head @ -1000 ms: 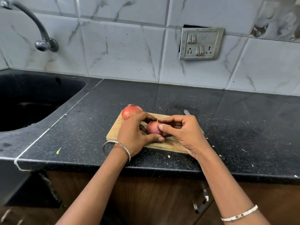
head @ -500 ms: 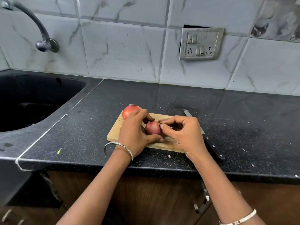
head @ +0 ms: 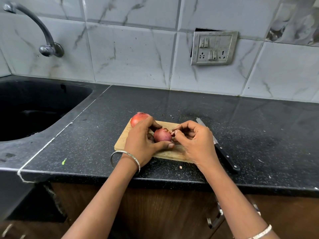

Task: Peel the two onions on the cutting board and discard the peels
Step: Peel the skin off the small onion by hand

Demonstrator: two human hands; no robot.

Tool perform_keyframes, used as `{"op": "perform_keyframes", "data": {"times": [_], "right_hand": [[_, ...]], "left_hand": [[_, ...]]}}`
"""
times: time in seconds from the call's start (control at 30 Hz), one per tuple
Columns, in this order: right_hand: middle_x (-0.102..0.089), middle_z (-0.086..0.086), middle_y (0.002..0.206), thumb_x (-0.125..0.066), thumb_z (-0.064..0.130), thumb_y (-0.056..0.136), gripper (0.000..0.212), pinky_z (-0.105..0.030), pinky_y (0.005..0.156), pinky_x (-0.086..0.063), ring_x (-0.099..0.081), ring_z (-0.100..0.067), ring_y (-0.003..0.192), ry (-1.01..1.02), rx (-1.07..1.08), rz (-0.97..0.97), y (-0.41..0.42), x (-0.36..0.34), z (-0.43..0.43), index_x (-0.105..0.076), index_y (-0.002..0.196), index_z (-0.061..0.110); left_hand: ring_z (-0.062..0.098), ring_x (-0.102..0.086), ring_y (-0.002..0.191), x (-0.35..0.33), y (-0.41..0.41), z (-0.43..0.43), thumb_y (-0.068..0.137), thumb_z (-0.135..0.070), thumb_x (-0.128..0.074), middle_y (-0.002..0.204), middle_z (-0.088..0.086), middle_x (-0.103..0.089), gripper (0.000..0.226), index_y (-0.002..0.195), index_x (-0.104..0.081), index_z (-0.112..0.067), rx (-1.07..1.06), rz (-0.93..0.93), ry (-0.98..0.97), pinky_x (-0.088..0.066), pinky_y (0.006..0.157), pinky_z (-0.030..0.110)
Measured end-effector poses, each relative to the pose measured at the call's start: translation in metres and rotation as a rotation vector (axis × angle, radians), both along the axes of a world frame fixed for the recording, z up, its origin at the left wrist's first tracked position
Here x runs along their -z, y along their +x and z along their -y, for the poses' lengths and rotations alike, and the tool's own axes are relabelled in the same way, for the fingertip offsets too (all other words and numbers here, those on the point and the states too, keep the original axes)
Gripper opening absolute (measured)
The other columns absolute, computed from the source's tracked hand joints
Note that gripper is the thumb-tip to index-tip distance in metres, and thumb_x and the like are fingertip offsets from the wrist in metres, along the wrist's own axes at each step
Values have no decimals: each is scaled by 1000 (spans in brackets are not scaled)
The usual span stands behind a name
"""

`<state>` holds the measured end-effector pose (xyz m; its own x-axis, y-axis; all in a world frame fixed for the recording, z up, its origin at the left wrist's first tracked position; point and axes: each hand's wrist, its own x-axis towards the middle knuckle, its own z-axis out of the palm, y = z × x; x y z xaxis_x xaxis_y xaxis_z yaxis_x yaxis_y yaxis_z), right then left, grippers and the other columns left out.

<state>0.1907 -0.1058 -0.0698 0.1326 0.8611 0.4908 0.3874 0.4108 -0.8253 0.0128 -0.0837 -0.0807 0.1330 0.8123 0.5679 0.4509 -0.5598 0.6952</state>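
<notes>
Onion skin is the part to mind: thin, dry and brittle, so prob. it tears in small bits and is best taken at a loose edge near the tip, not on the smooth side. Small onion point(head: 162, 137) is over the cutting board point(head: 122, 141), gripped by the left hand point(head: 142, 141) w/ thumb below and fingers curled behind. It looks firm, round, maybe slippery. Right hand point(head: 196, 143) pinches a peel flap point(head: 173, 133) at its top w/ thumb & forefinger. Bigger onion point(head: 138, 118) sits unpeeled at the board's far left corner.
</notes>
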Motion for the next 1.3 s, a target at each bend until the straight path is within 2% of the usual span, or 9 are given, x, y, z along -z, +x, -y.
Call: {"op": "perform_keyframes", "data": {"times": [0.2, 0.37, 0.5, 0.67, 0.8, 0.9, 1.0, 1.17, 1.3], "right_hand": [[-76, -3, 82, -73, 3, 87, 12, -49, 79, -62, -75, -24, 78, -8, 6, -88, 1, -1, 0, -74, 86, 15], [-77, 3, 86, -82, 14, 84, 9, -36, 79, -61, -73, -12, 81, -5, -71, -16, 0, -4, 2, -77, 91, 17], [-76, 6, 84, -78, 15, 87, 6, -44, 81, -59, -72, -10, 82, -20, -68, 70, 2, -1, -1, -76, 87, 20], [-74, 7, 82, -74, 14, 89, 11, -43, 82, -58, -70, -11, 83, -20, -20, 109, 3, 3, -4, -72, 85, 24], [-75, -1, 83, -68, 5, 94, 12, -35, 77, -61, -74, -13, 76, -41, 16, 14, 3, 0, -3, -71, 88, 15], [-76, -1, 85, -66, -3, 93, 17, -31, 75, -63, -74, -14, 76, -58, 32, -63, 3, -1, -3, -73, 97, 11], [-75, 9, 101, -68, -3, 89, 39, -23, 79, -59, -72, -7, 90, -42, 47, -8, 4, -1, -3, -72, 117, 23], [-78, 14, 94, -79, 17, 86, 17, -21, 78, -56, -72, -1, 87, 10, -39, 63, 1, -3, 1, -81, 100, 26], [-78, 12, 96, -84, 17, 82, 18, -23, 79, -58, -72, -1, 88, 84, -52, 105, 1, -1, 1, -82, 99, 23]], "left_hand": [[8, -63, 87, -4, 0, 5, 55, -50, -91, 95, -16, -64, 58, 95, -62, -21, -1, 17, -47, -54, 77, 27], [8, -62, 83, -4, -1, 6, 52, -60, -81, 93, -15, -63, 62, 95, -60, -21, 24, 37, -66, -53, 74, 24], [7, -62, 81, -2, 0, 6, 53, -57, -83, 93, -17, -63, 63, 97, -61, -19, 44, 72, -90, -51, 71, 19], [5, -63, 88, -1, -2, 6, 56, -58, -81, 98, -19, -64, 60, 103, -62, -25, 59, 63, -114, -53, 77, 17], [7, -68, 95, 4, -4, 3, 58, -57, -82, 105, -17, -68, 61, 109, -64, -30, 124, 94, -173, -59, 88, 34], [5, -68, 104, 8, -4, -2, 68, -45, -89, 110, -16, -70, 52, 112, -65, -32, 138, 106, -181, -58, 94, 40], [4, -68, 107, 11, -4, -4, 73, -36, -88, 114, -15, -71, 49, 116, -66, -31, 138, 125, -190, -57, 97, 41], [7, -71, 106, 11, -5, -6, 78, -24, -87, 116, -9, -73, 49, 122, -66, -26, 152, 141, -201, -58, 97, 41], [7, -71, 104, 11, -4, -5, 77, -23, -88, 116, -9, -73, 50, 122, -67, -26, 142, 152, -208, -58, 97, 40]]}}
